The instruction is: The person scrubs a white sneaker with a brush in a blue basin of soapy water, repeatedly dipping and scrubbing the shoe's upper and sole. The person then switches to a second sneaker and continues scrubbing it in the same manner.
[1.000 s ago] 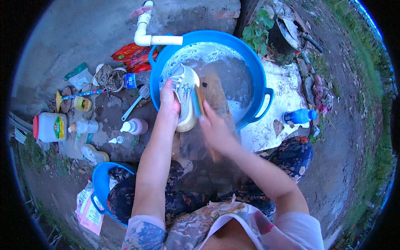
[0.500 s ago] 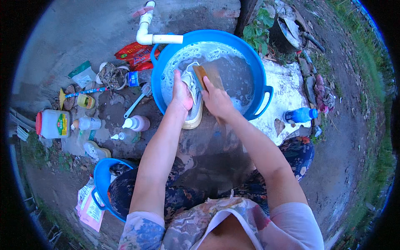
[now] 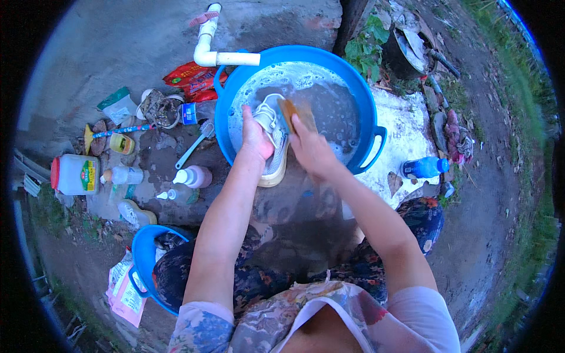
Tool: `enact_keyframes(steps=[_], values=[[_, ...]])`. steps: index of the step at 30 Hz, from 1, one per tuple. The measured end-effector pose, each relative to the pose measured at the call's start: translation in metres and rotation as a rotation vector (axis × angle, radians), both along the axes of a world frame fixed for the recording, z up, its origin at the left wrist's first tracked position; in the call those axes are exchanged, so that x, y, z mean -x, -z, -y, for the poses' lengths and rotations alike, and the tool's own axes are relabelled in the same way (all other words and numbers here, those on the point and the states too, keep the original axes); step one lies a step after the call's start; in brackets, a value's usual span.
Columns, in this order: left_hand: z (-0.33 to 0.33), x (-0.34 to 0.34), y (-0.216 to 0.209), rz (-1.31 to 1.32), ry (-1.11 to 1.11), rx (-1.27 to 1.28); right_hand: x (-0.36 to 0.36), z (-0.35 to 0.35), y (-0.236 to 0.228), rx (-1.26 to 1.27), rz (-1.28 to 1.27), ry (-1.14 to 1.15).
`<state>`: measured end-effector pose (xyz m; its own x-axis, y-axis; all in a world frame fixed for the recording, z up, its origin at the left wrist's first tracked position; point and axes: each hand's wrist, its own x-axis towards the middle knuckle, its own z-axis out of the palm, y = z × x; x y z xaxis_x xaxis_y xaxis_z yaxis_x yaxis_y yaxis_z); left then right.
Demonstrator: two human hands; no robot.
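Note:
A light-coloured lace-up shoe [image 3: 279,160] is in my left hand [image 3: 257,140], held over the near rim of a big blue tub [image 3: 366,100]. The fingers wrap its left side, and the laces face up. My right hand [image 3: 311,152] is closed around a wooden brush [image 3: 288,115], just right of the shoe's laces. Motion smears the brush and the right hand, so I cannot tell whether the bristles touch the shoe. Foamy grey water [image 3: 321,97] fills the tub behind them.
A white pipe [image 3: 235,59] reaches over the tub's left rim. To the left are a long-handled brush [image 3: 194,144], a squeeze bottle [image 3: 193,176], a red-lidded jar [image 3: 76,175] and another shoe [image 3: 136,214]. A blue bottle [image 3: 424,165] lies right; a smaller blue tub [image 3: 145,253] stands near left.
The brush and my right hand have shifted slightly right, away from the shoe, uncovering more of its laced top. My left hand keeps its hold on the shoe.

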<state>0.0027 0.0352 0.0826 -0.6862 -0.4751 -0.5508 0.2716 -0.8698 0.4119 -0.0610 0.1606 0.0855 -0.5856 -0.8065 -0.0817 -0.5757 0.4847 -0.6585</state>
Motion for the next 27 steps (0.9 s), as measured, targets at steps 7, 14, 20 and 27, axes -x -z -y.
enact_keyframes(steps=[7,14,20,27], values=[[0.005,-0.002,0.016,0.027,0.016,0.025,0.013,-0.002,-0.004,-0.026,0.001,-0.039],[-0.001,-0.008,0.002,0.019,-0.006,0.044,0.042,0.037,-0.002,0.205,0.336,0.180],[-0.001,-0.009,0.009,0.135,-0.072,0.039,0.055,0.055,0.008,0.349,0.674,0.316],[-0.001,-0.002,0.021,0.240,0.029,0.194,0.113,0.023,0.069,-0.275,0.499,0.464]])
